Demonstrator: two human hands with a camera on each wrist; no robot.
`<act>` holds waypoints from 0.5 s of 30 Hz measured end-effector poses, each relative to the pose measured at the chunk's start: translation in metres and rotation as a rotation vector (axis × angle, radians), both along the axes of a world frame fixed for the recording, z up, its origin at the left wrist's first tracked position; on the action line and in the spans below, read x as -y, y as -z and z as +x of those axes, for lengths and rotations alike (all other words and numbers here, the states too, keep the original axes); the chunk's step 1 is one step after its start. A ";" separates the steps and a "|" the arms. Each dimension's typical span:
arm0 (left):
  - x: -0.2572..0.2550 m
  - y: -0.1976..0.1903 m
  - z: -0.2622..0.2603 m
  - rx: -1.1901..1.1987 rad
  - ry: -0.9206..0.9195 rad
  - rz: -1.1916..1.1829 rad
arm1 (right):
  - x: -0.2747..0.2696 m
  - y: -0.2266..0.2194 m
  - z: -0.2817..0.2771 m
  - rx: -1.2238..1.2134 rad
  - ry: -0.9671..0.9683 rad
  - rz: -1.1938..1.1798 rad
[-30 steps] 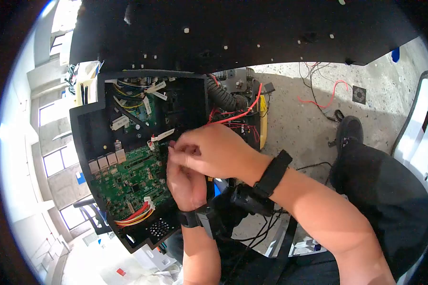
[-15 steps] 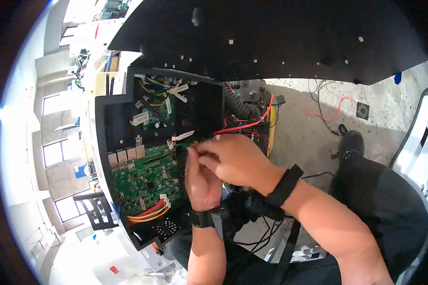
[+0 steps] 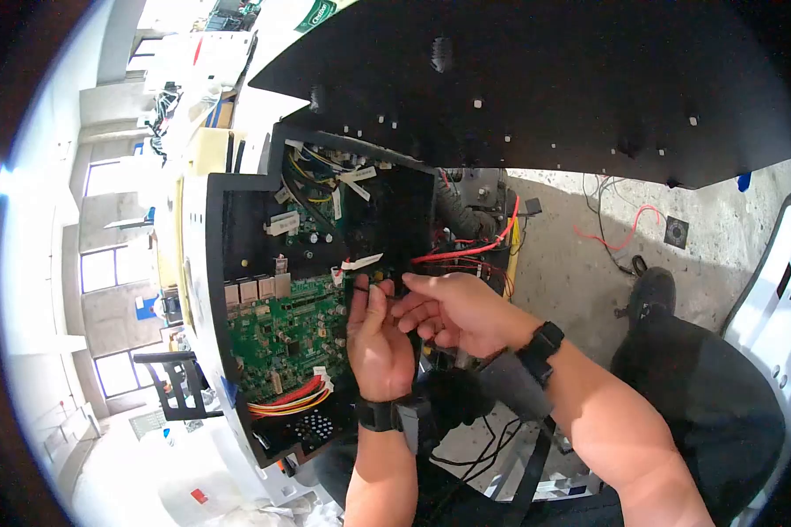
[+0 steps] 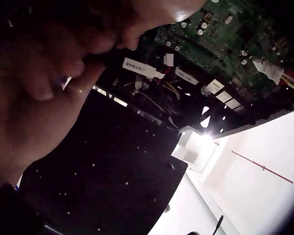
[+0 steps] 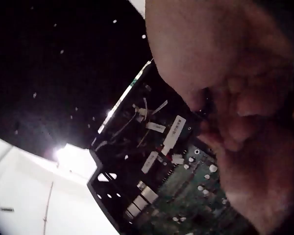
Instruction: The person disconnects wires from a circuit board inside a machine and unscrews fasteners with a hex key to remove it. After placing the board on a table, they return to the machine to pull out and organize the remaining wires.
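Observation:
In the head view my left hand [image 3: 382, 356] is over the right side of a green circuit board [image 3: 286, 338], its thumb and fingertips close together. I cannot tell what is between those fingertips. My right hand [image 3: 470, 314] is just beside it, thumb straight toward the left fingertips, fingers bent and apart from the thumb, nothing visible in them. A white label tag [image 3: 363, 261] on a cable stands just above the left fingertips. The board sits in a black open housing [image 3: 246, 198]. Both wrist views are dark around the fingers.
Red, orange and yellow wires [image 3: 294, 397] run along the board's lower edge. A large black panel [image 3: 571, 97] overhangs the housing. A thick red cable [image 3: 475, 246] and a corrugated hose [image 3: 461, 211] lie to its right. Loose wires [image 3: 620, 224] are on the floor.
The view has shifted, so the housing appears farther right. My right hand has drawn back from over the left fingertips and turned, its thumb and fingers parting. The left hand stays at the board's right side.

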State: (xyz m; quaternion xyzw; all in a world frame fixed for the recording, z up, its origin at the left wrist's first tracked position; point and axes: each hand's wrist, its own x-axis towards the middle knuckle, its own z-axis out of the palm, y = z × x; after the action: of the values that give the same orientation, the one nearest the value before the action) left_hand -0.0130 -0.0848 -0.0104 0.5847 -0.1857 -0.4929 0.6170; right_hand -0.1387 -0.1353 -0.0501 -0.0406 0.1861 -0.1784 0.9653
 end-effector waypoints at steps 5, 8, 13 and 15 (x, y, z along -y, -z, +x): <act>0.001 -0.004 -0.008 0.021 -0.010 0.000 | -0.003 0.004 0.008 0.154 0.089 0.098; 0.000 -0.004 -0.005 0.017 0.013 -0.006 | -0.003 -0.003 0.009 -0.036 0.124 -0.230; 0.001 0.002 -0.004 -0.054 0.032 0.092 | -0.005 -0.007 0.005 -0.957 0.546 -1.624; -0.002 0.004 -0.004 -0.096 0.041 0.078 | -0.006 -0.007 0.001 -0.989 0.503 -1.704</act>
State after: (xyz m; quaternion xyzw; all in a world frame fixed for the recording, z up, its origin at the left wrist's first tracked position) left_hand -0.0169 -0.0825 -0.0145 0.5802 -0.1486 -0.5396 0.5918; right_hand -0.1380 -0.1297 -0.0433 -0.7438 0.3785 -0.4127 0.3649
